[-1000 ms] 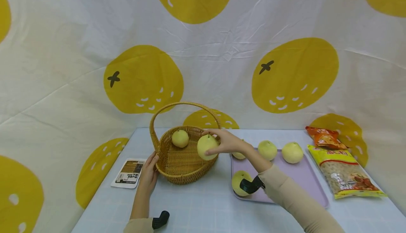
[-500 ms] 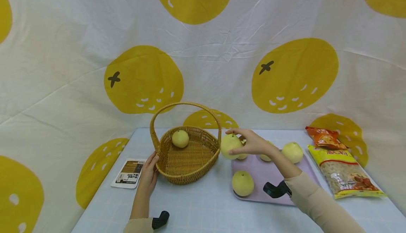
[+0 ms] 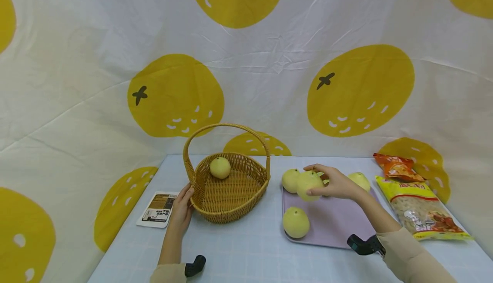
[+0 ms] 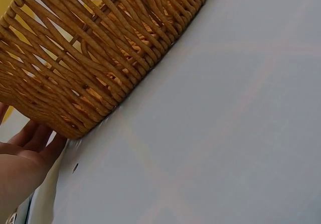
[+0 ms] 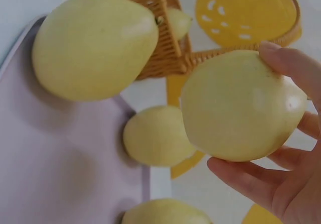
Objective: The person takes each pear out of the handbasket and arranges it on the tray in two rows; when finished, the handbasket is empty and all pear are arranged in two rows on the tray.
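Over the lilac tray (image 3: 335, 227), my right hand (image 3: 336, 184) holds a pale yellow pear (image 3: 309, 185) between thumb and fingers. The right wrist view shows this held pear (image 5: 241, 106) raised beside the others. At left, my left hand (image 3: 181, 209) rests against the outside of a wicker basket (image 3: 231, 216) with a tall handle. Its fingers (image 4: 37, 136) lie along the basket's woven wall (image 4: 95, 53) near the base; the thumb is mostly hidden. One pear (image 3: 220, 168) sits inside the basket, toward the back left.
On the tray are a front pear (image 3: 296, 222), a back-left pear (image 3: 289, 180) and a back-right pear (image 3: 359, 181); another is mostly hidden behind the right hand. A yellow food bag (image 3: 421, 210) and an orange snack bag (image 3: 398, 167) lie right. A printed packet (image 3: 157, 210) lies left.
My right hand has carried the pear rightward from above the basket to above the tray. The left hand and the basket stay in place.
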### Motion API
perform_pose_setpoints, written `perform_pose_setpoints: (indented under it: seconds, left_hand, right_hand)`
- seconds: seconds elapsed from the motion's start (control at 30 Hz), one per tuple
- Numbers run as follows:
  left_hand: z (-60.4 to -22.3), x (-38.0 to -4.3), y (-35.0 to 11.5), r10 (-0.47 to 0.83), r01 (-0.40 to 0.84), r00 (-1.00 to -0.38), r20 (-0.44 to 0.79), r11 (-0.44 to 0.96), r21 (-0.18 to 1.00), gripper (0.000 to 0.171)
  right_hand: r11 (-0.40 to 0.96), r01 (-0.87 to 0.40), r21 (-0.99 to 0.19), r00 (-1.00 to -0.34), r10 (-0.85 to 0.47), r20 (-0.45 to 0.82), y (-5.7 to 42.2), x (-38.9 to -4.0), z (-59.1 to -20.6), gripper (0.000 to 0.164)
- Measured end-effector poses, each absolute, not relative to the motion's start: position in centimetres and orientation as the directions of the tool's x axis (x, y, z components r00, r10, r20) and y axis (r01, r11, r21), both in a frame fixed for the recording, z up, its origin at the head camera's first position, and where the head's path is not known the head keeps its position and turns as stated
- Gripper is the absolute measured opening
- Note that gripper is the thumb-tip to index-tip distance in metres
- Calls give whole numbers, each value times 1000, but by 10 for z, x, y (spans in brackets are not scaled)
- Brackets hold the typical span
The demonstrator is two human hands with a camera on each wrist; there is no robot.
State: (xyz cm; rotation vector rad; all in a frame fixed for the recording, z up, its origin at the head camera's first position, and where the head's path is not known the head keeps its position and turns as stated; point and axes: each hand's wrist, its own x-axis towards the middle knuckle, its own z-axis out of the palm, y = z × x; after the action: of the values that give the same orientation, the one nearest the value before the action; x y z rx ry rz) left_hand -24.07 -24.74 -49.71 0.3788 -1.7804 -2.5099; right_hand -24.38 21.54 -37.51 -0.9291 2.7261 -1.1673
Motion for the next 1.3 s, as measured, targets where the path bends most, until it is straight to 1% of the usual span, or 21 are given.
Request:
perform_pose_setpoints:
  seconds: [0.3, 0.43, 0.53, 0.63, 0.8, 0.9, 1.1, 1.3]
  left_hand:
    - [-497, -242, -248, -147, -117, -974, -174, -331, 936, 66]
    - [-497, -242, -249, -144, -122, -973, -179, -336, 934, 65]
    - [-497, -242, -250, -147, -131, -971, -191, -343, 930, 65]
    - [-497, -242, -251, -146, -140, -968, -202, -349, 926, 65]
    - [-497, -244, -253, -146, -143, -967, -208, -364, 920, 63]
    - [-497, -244, -253, -143, -145, -967, -212, -375, 916, 59]
    - [-495, -243, -255, -125, -141, -972, -197, -356, 924, 62]
    - [-495, -244, -256, -123, -138, -974, -190, -344, 929, 63]
  right_hand:
    - [560, -452, -695, -860, -479, 174, 239, -229, -402, 56]
    - [578, -458, -675, -864, -467, 187, 246, -223, -416, 57]
    - [577, -471, -667, -856, -482, 187, 250, -220, -424, 60]
    - [576, -462, -674, -858, -483, 176, 254, -219, -432, 61]
    - [590, -403, -700, -872, -479, 98, 258, -218, -443, 63]
    - [575, -380, -725, -869, -490, 66, 258, -216, -448, 65]
    - [509, -395, -765, -841, -536, 77, 256, -213, -454, 66]
    - [515, -388, -764, -826, -563, 39, 256, -210, -454, 65]
